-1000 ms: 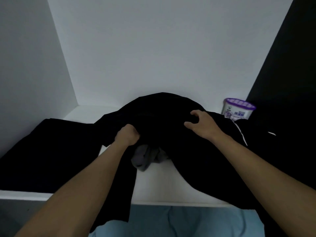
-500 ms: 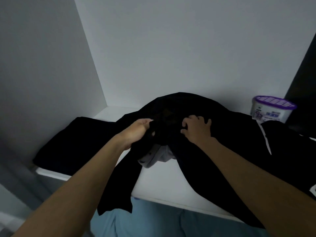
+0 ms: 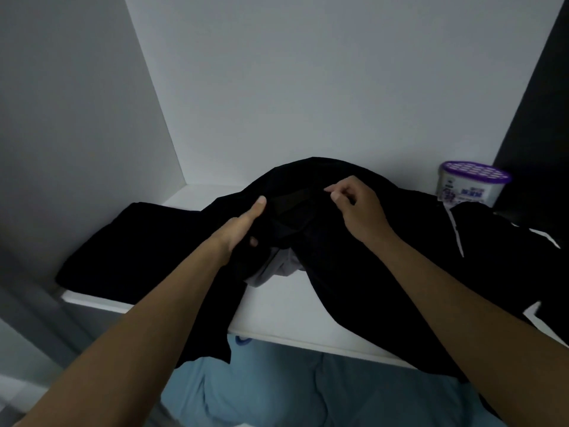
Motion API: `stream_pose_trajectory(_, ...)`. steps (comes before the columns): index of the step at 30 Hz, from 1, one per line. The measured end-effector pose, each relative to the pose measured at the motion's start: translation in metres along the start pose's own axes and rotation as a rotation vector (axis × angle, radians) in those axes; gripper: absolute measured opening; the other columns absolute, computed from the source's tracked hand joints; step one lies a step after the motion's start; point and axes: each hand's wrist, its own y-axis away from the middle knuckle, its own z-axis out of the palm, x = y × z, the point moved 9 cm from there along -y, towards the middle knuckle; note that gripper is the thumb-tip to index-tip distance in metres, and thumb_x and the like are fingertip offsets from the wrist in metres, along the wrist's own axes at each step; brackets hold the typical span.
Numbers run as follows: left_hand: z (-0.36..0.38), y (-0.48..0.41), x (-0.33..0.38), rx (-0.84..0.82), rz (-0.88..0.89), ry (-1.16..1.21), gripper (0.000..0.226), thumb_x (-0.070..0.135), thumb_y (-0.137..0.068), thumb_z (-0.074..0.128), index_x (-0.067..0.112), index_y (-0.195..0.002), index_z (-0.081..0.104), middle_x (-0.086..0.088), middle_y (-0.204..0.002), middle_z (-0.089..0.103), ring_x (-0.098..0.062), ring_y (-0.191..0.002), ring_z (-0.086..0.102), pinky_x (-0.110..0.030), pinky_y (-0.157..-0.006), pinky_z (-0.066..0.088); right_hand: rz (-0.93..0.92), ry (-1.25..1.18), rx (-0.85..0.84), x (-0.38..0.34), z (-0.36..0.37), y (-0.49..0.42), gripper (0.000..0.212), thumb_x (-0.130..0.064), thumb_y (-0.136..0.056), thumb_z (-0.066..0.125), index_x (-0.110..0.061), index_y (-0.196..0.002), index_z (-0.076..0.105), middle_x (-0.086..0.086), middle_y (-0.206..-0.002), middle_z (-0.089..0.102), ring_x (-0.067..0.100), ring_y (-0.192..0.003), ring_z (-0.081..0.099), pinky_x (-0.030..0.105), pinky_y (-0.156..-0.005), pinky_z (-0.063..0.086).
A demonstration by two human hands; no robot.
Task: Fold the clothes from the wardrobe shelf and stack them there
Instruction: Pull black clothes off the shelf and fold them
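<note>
Cloth is all I have to deal with here: a black garment [image 3: 323, 241] heaped in a mound at the middle of the white wardrobe shelf [image 3: 292, 312], with one flap hanging over the front edge on the left and a wider one on the right. My left hand [image 3: 243, 223] grips it at the near left of the mound, thumb flat on top and fingers tucked under the fabric. My right hand [image 3: 357, 204] has its fingers curled at the crest and seems to pinch a fold, though black on black in this dim light makes the contact hard to read. I judge it light, soft and shapeless; it will sag wherever I am not holding it, and the overhanging flaps may drag it off the shelf. A hem or waistband edge, held at two well-separated corners, should let it hang flat. A grey cloth [image 3: 277, 269] peeks out beneath and could come along. A folded black pile [image 3: 123, 241] lies to the left; a purple-lidded tub [image 3: 471, 186] stands at the back right.
</note>
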Motion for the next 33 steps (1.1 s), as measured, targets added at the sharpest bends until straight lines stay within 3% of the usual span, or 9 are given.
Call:
stream_pose_trajectory(2, 0.023, 0.003, 0.008, -0.153, -0.065, 0.152, 0.074, 0.092, -0.059, 0.058, 0.020, -0.072, 0.074, -0.009, -0.065, 0.061, -0.022, -0.048, 0.053, -0.028, -0.051, 0.049, -0.035, 0.012, -0.187, -0.011, 0.017, 0.018, 0.022, -0.009, -0.094, 0.057, -0.028, -0.082, 0.056, -0.011, -0.105, 0.072, 0.003, -0.099, 0.066, 0.017, -0.087, 0.048)
stream_pose_trajectory(4, 0.043, 0.003, 0.014, -0.231, -0.101, 0.167, 0.077, 0.087, -0.068, 0.057, 0.015, -0.087, 0.076, -0.013, -0.072, 0.068, -0.026, -0.057, 0.063, -0.030, -0.055, 0.055, -0.082, 0.085, -0.325, -0.019, 0.031, 0.036, 0.015, -0.012, -0.093, 0.059, -0.025, -0.085, 0.059, -0.012, -0.104, 0.072, 0.001, -0.099, 0.066, 0.020, -0.090, 0.049)
stream_pose_trajectory(7, 0.062, 0.012, 0.020, -0.192, -0.103, 0.122, 0.046, 0.049, -0.091, 0.063, 0.009, -0.110, 0.073, -0.017, -0.097, 0.075, -0.031, -0.082, 0.072, -0.037, -0.068, 0.060, -0.118, 0.197, -0.439, -0.022, 0.041, 0.056, 0.008, -0.016, -0.092, 0.060, -0.022, -0.086, 0.060, -0.013, -0.104, 0.072, 0.002, -0.099, 0.066, 0.030, -0.091, 0.052)
stream_pose_trajectory(10, 0.058, 0.019, 0.037, -0.054, 0.072, 0.130, 0.013, 0.016, -0.094, 0.061, 0.010, -0.089, 0.071, -0.011, -0.088, 0.072, -0.023, -0.071, 0.070, -0.027, -0.057, 0.056, -0.082, 0.252, -0.469, -0.014, 0.035, 0.067, 0.011, -0.019, -0.094, 0.060, -0.026, -0.085, 0.060, -0.008, -0.100, 0.071, 0.007, -0.095, 0.066, 0.038, -0.090, 0.053)
stream_pose_trajectory(13, 0.051, 0.031, 0.062, -0.159, 0.251, 0.592, 0.006, 0.016, -0.094, 0.061, 0.010, -0.096, 0.061, -0.012, -0.096, 0.070, -0.025, -0.085, 0.070, -0.037, -0.077, 0.059, -0.036, 0.209, -0.249, -0.003, 0.005, 0.064, 0.009, -0.020, -0.097, 0.058, -0.025, -0.094, 0.066, -0.013, -0.104, 0.069, 0.002, -0.100, 0.063, 0.026, -0.093, 0.050)
stream_pose_trajectory(17, 0.033, 0.063, 0.093, -0.347, 0.393, 0.797, 0.024, 0.012, -0.087, 0.055, 0.021, -0.066, 0.046, 0.006, -0.052, 0.043, -0.007, -0.043, 0.041, -0.019, -0.045, 0.034, 0.225, 0.216, 0.177, 0.025, -0.059, 0.050, 0.021, -0.027, -0.094, 0.059, -0.024, -0.115, 0.062, -0.008, -0.113, 0.065, 0.011, -0.108, 0.061, 0.028, -0.093, 0.047)
stream_pose_trajectory(22, 0.023, 0.083, 0.099, -0.317, 0.436, 0.753, 0.034, 0.010, -0.088, 0.050, 0.022, -0.062, 0.034, 0.004, -0.049, 0.027, -0.012, -0.050, 0.015, -0.025, -0.052, 0.014, 0.604, 0.244, 0.137, 0.071, -0.088, 0.046, 0.064, -0.050, -0.092, 0.058, -0.014, -0.142, 0.043, 0.008, -0.138, 0.053, 0.027, -0.122, 0.054, 0.039, -0.098, 0.045)
stream_pose_trajectory(27, 0.020, 0.101, 0.085, -0.428, 0.440, 0.917, 0.039, 0.025, -0.092, 0.053, 0.022, -0.058, 0.034, 0.006, -0.050, 0.030, -0.010, -0.048, 0.018, -0.024, -0.051, 0.018, 0.714, 0.359, 0.108, 0.089, -0.108, 0.049, 0.084, -0.062, -0.087, 0.058, -0.014, -0.150, 0.029, 0.011, -0.148, 0.043, 0.035, -0.135, 0.042, 0.051, -0.110, 0.036)
stream_pose_trajectory(33, 0.011, 0.093, 0.012, -0.216, 0.134, 0.716, 0.043, 0.033, -0.087, 0.057, 0.022, -0.047, 0.047, 0.005, -0.038, 0.034, -0.008, -0.032, 0.032, -0.016, -0.035, 0.029, 0.754, 0.095, 0.149, 0.093, -0.103, 0.041, 0.077, -0.046, -0.089, 0.067, -0.009, -0.149, 0.037, 0.014, -0.143, 0.052, 0.033, -0.124, 0.055, 0.032, -0.089, 0.044)
